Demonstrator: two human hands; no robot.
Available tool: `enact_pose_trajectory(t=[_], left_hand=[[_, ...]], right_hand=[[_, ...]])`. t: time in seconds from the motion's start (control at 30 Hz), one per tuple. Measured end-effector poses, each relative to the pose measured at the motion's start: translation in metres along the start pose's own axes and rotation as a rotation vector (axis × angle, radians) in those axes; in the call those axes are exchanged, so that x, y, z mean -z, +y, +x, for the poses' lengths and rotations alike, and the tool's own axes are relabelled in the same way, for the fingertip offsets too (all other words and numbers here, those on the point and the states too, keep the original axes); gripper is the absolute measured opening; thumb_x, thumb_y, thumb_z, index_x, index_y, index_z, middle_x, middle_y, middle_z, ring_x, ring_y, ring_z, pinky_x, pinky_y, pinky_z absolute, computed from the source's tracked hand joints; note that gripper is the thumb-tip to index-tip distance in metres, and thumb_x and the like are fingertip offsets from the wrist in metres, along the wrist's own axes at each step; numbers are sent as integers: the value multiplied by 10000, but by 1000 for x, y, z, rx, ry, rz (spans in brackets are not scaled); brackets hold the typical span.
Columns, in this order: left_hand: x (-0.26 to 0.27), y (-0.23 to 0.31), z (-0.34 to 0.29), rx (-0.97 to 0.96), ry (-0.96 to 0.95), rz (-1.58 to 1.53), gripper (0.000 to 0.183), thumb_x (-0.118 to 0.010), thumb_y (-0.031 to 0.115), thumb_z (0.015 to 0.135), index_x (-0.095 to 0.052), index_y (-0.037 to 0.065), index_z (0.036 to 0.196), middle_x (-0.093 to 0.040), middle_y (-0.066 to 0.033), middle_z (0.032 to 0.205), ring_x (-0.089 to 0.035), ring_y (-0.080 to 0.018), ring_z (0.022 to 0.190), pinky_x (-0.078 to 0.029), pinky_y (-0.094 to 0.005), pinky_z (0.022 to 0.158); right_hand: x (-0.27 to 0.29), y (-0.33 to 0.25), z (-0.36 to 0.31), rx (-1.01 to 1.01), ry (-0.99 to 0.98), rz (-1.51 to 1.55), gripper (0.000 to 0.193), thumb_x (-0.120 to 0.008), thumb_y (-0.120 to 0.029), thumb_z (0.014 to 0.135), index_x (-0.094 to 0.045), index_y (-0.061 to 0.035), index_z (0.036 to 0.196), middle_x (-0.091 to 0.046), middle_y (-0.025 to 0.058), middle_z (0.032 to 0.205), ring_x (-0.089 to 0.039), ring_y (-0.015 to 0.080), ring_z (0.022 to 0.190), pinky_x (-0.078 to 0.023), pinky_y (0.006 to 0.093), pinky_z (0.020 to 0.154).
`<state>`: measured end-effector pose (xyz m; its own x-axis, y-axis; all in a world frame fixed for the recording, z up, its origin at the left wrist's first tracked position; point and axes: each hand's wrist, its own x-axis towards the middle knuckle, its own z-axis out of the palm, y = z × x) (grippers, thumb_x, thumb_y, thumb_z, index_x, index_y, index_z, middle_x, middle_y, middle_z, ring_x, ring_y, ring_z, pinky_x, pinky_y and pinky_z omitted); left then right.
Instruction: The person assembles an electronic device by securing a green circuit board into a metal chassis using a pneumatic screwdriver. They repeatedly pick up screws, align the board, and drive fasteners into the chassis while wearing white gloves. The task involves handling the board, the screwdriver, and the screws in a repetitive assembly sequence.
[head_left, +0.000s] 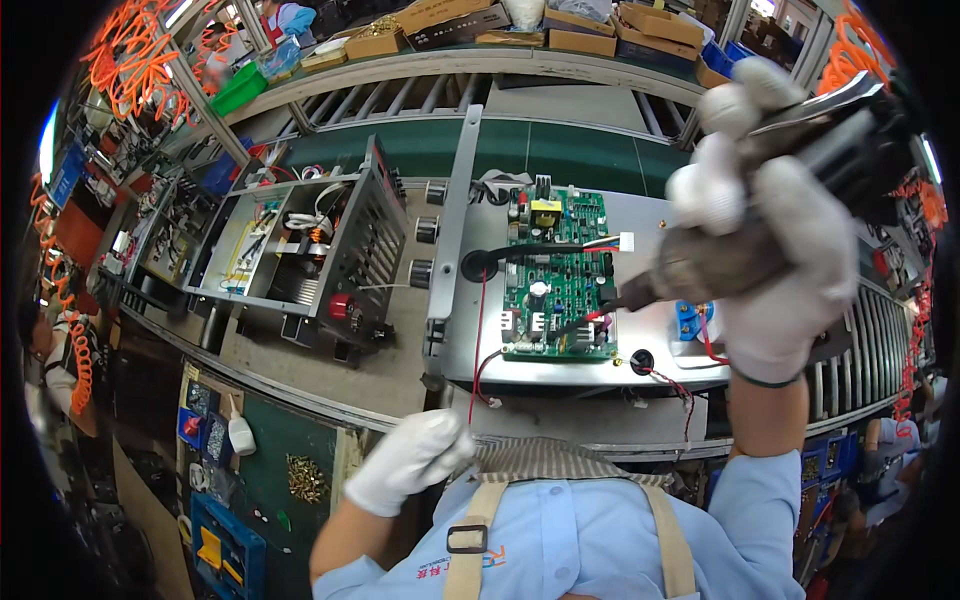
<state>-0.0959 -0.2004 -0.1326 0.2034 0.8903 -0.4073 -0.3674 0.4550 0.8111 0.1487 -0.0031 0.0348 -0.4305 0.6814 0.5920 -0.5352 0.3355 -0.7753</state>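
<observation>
1. Screwdriver (720, 264) was in the right hand (812, 235), whose grip was wrapped around its body.
2. Its tip pointed at the near part of the green circuit board (575, 285), which lay on the metal plate (650, 215).
3. Left hand (415, 460) had curled fingers near the red wire (478, 340); whether this grip held something, I could not tell.
4. Metal case (362, 250) stood left of the plate.
</observation>
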Motion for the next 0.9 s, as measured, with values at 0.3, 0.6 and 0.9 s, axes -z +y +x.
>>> enact_pose_trajectory(t=[0.3,0.6,0.9], left_hand=[[-34,-12,36,-471,319,345,293,-467,218,1006,-586,-11,1144,-617,-27,812,-443,-50,535,-372,-195,521],[-40,-9,63,-613,533,993,367,-474,83,946,-507,-15,1298,-643,-184,824,-638,-214,650,-506,-320,623],[-47,1,69,-626,618,1073,329,-529,94,913,-583,-12,1220,-643,-233,833,-634,-335,636,-508,-362,620]], right_hand=[[-44,57,-7,-25,-75,-3,432,-547,-8,871,-465,44,1293,-595,188,1145,-629,171,796,-533,345,741],[-56,57,-3,-79,-64,-48,428,-563,0,866,-469,51,1281,-604,193,1107,-637,183,792,-534,348,743],[-57,57,0,-166,-79,-113,451,-582,-6,857,-466,44,1290,-604,193,1100,-639,178,794,-532,337,751]])
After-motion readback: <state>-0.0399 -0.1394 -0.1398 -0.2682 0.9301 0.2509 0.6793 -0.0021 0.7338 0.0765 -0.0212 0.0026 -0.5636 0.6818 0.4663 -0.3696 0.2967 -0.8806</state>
